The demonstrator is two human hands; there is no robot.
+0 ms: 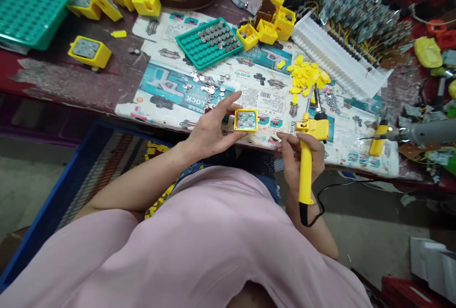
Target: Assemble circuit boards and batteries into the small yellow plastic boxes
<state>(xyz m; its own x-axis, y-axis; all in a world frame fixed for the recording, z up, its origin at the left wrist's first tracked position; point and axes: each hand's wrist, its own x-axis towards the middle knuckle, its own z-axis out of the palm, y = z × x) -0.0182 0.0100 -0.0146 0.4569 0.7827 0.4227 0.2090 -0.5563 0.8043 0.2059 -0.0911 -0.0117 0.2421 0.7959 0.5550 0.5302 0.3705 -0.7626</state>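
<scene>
My left hand [212,129] holds a small yellow plastic box [246,120] at the table's front edge, thumb at its near side and a finger at its far side. The index finger stretches free above it. Inside the box, a greyish insert with small metal parts faces up. My right hand [301,158] is closed around a yellow soldering gun [305,172], its tip pointing away from me over the table. The handle hides part of the palm. A black cord [318,208] runs from its lower end.
A green tray [192,51] of round metal cells lies beyond my left hand, near loose metal tabs [210,87]. Yellow pieces [306,75] are heaped beyond the soldering gun. A white foam rack [338,56] holds wired parts. An electric screwdriver [423,132] juts in from the right.
</scene>
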